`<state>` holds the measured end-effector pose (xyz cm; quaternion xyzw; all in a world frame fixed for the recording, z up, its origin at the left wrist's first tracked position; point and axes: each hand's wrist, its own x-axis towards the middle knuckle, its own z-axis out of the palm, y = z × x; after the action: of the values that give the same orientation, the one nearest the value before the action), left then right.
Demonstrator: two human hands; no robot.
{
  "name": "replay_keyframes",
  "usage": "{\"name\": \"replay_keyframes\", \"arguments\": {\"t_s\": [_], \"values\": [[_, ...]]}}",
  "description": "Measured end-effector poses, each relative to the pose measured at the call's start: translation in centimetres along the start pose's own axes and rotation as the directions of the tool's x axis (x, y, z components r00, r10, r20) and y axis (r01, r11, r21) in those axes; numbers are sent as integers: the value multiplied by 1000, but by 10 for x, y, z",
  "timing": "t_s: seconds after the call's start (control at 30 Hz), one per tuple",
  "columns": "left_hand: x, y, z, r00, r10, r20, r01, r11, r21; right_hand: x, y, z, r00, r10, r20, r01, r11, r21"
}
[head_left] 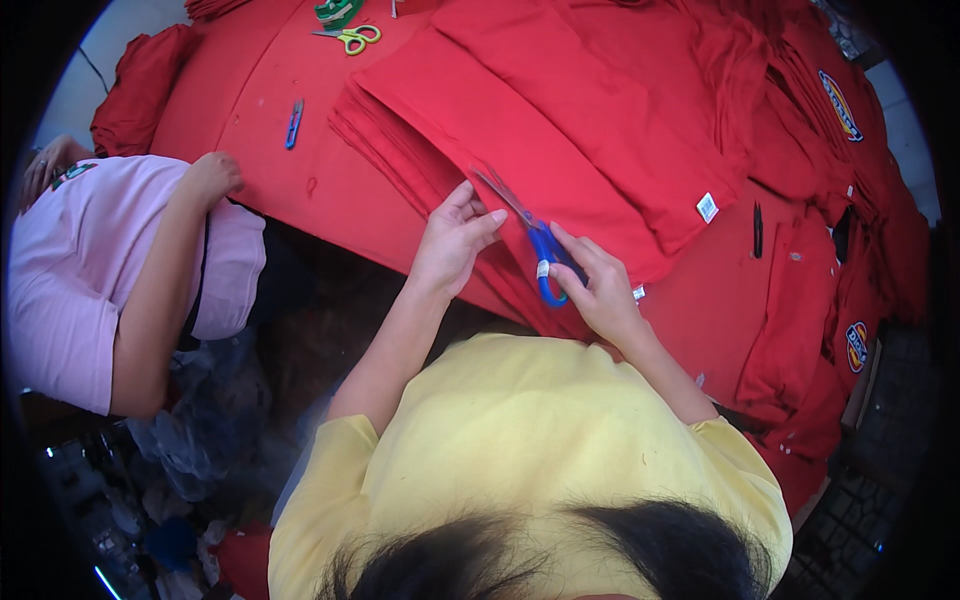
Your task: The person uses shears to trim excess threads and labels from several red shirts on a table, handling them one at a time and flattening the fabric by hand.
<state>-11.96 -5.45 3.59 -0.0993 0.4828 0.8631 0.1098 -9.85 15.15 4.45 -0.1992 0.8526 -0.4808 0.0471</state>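
Observation:
My right hand (597, 287) is closed round the blue handles of a pair of scissors (543, 245). Their metal blades point up and left over a red garment (560, 130) folded on the table. My left hand (450, 240) is at the garment's near-left edge, beside the blade tips. Its thumb and fingers are drawn together; whatever lies between them is too small or hidden to make out. Under the top garment, more folded red layers (385, 145) form a stack. A small white tag (707, 207) shows near the stack's right corner.
On the red-covered table (240, 130) lie a blue thread snipper (294, 125), yellow-handled scissors (360, 40), a green roll (337, 12) and a black slim tool (757, 230). More red garments (800, 290) are heaped at right. A co-worker in pink (150, 240) is at left.

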Motion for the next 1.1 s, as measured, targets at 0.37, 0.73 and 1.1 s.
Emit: {"name": "replay_keyframes", "arguments": {"t_s": [0.37,0.73,1.1], "values": [[22,18,-8,998,62,3,-62,998,-19,10,-2,-1,1000,5,-16,-6,1000,-6],[24,36,-10,997,-27,66,22,997,73,32,-2,4,990,141,20,-142,989,39],[45,47,-24,993,43,107,-61,982,180,48,-10,18,997,69,-24,-69,998,11]]}}
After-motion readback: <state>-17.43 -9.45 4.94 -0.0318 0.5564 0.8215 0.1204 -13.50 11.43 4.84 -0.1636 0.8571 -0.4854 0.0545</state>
